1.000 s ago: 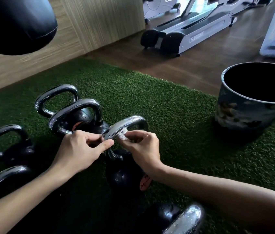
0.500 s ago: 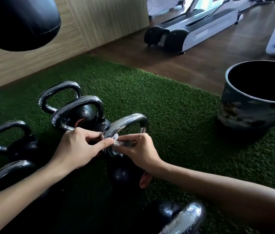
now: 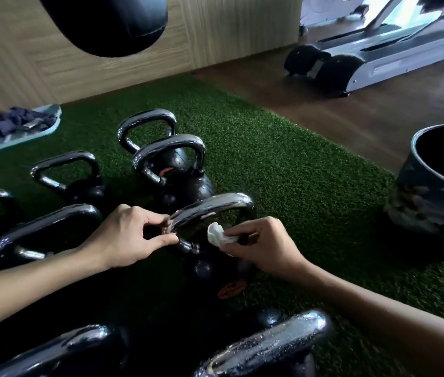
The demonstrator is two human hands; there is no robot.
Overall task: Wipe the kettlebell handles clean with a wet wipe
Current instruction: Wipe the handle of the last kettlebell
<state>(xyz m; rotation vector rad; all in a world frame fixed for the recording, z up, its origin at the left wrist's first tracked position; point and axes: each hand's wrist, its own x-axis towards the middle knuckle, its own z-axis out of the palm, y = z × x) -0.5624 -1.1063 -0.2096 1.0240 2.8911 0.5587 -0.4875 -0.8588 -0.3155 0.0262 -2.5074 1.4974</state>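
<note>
Wiping of one handle (image 3: 215, 204) is the step in hand, judging by how both hands sit at the kettlebell (image 3: 223, 270) in the middle of the frame, which stands on green turf (image 3: 283, 172). The left hand (image 3: 128, 238) steadies it, with thumb and forefinger curled in a pinch round the lower left corner of the chrome loop. The right hand (image 3: 267, 243) pinches a wadded white wet wipe (image 3: 216, 234) between thumb and fingers, holding it inside the loop, below the arch and just beside the left post. Whether the wad actually touches metal there cannot be told; it looks slightly off it. The top of the arch shows pale streaks, so this handle seems part done rather than finished. The next move, as I judge it, calls for pressing the wipe back onto the bar and running it along the underside and down the posts while the left pinch keeps the bell from rocking. More handles wait: two bells (image 3: 177, 170) behind in the upper centre and two beaded with droplets (image 3: 269, 344) at the bottom edge. A dark bucket (image 3: 416, 213) stands at the right.
</note>
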